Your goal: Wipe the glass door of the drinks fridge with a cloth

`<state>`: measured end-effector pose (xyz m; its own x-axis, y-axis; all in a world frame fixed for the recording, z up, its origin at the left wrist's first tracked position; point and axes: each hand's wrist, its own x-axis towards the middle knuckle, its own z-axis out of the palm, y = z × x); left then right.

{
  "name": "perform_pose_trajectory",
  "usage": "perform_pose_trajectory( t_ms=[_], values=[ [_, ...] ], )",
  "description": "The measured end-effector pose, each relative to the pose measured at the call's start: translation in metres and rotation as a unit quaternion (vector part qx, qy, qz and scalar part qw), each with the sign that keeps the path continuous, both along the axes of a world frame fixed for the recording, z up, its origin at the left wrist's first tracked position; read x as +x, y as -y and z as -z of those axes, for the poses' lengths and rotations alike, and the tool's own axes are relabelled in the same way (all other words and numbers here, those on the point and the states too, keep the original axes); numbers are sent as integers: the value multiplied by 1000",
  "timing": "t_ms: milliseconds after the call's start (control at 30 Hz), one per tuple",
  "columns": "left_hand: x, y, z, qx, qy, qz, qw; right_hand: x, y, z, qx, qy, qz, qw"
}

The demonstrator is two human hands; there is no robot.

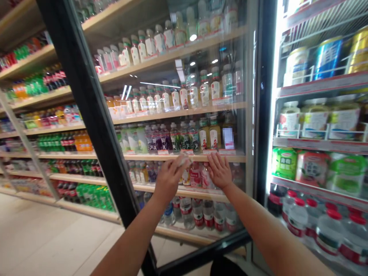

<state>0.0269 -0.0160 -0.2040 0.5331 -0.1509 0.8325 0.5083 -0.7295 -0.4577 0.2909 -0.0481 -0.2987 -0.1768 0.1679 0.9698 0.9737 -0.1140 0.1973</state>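
Note:
A glass door (172,96) in a black frame stands swung out in front of me, with shelves of bottles showing through the pane. My left hand (168,178) is closed around a small crumpled whitish cloth (184,160), held at the glass. Whether it is fabric or paper is hard to make out. To its right, my right hand (220,172) lies with the fingers spread and stretched out against the pane, holding nothing. Both forearms reach up from the bottom of the view.
On the right is a lit fridge with cans (329,57), jars and red-capped bottles (299,216) on wire-fronted shelves. Wooden shelves (69,155) of soft drinks run along the left. The black door frame (86,126) slants down to a pale tiled floor (54,237).

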Motion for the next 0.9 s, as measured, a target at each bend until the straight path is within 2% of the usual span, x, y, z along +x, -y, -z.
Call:
perform_pose_trajectory(
  t_ms=[33, 100, 200, 267, 300, 367, 433, 500, 567, 700, 767, 800, 900],
  values=[
    [0, 1, 3, 11, -37, 0, 999, 0, 0, 0, 3, -1, -4, 1000],
    [-1, -1, -4, 27, -60, -13, 998, 0, 0, 0, 4, 0, -8, 1000],
    [-4, -7, -32, 29, 19, -35, 999, 0, 0, 0, 1, 2, -7, 1000],
    [-3, -8, -40, 26, 77, -43, 996, 0, 0, 0, 0, 1, -6, 1000],
    [-1, -7, -36, 25, 90, -45, 995, 0, 0, 0, -1, 1, -6, 1000],
    [3, -3, -18, 36, 56, -36, 997, 0, 0, 0, -2, -1, -6, 1000],
    [6, 1, 5, 69, -46, -13, 996, 0, 0, 0, -2, -3, -7, 1000],
    [7, 3, 16, 90, -124, -10, 988, 0, 0, 0, 0, -4, -8, 1000],
    [5, 0, 8, 83, -117, -30, 989, -1, 0, -1, 4, -3, -9, 1000],
    [3, -6, -24, 50, 20, -47, 997, -2, 1, -2, 9, -1, -11, 1000],
    [6, -6, -23, 44, 61, -37, 996, -2, 1, -2, 6, -2, -11, 1000],
    [7, -4, -18, 51, 47, -26, 997, -2, 1, -2, 6, -2, -12, 1000],
    [9, -1, -3, 92, -85, 0, 992, -2, 1, -2, 13, 1, -14, 1000]
  ],
)
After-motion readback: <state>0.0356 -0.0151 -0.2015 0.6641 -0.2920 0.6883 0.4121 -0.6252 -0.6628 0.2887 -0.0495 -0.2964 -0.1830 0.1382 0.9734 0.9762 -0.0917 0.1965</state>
